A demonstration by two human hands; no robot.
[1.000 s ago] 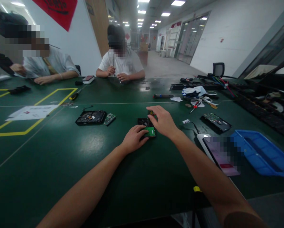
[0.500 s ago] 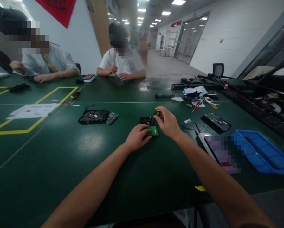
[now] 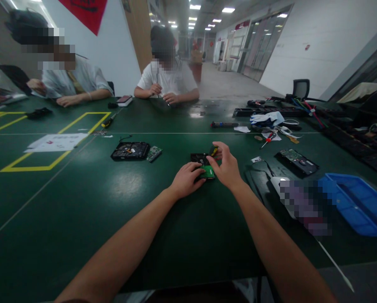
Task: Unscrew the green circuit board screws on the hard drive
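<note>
Near the middle of the green table lies a small black drive with a green circuit board at its near end. My left hand rests on its left side, fingers and thumb closed round the board end. Just right of the drive, my right hand pinches a screwdriver with a black and yellow handle over the drive. The screwdriver's tip is too small to make out.
An open black drive and loose circuit board lie left. Rightward are another drive, a red screwdriver, a pixelated device and a blue tray. Two people sit across the table.
The whole view has shifted, moving most things slightly rightward in the picture. Both hands keep about the same places at the drive, and the screwdriver handle looks more tilted.
</note>
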